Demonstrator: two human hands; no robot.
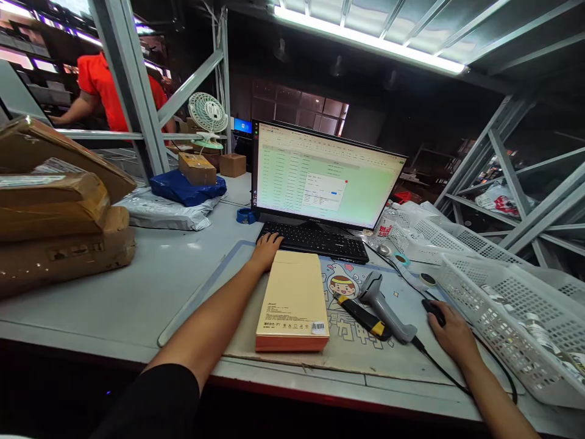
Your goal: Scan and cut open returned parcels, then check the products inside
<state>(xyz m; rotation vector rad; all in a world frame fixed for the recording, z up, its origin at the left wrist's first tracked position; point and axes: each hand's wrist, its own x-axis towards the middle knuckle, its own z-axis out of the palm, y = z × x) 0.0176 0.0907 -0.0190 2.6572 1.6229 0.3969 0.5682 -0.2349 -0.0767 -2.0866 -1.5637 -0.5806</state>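
My left hand point(267, 251) rests on the left end of a black keyboard point(320, 242), its fingers spread over the keys. On the desk mat, my right hand point(452, 332) is wrapped over a black computer mouse point(434, 311). Between my arms lies a pale yellow box point(295, 299) with printed text, a barcode label and reddish sides. To its right are a black and yellow utility knife point(363, 317) and a grey barcode scanner point(388, 308) with a cable. Behind the keyboard, a monitor point(324, 174) shows a table with a small dialog window.
Cardboard parcels point(64, 213) are stacked at the left. Blue and silver mailer bags point(171, 210) lie behind them, near a small fan point(208, 116). White plastic baskets point(507, 305) line the right side. A person in a red shirt point(107, 88) is beyond the metal frame.
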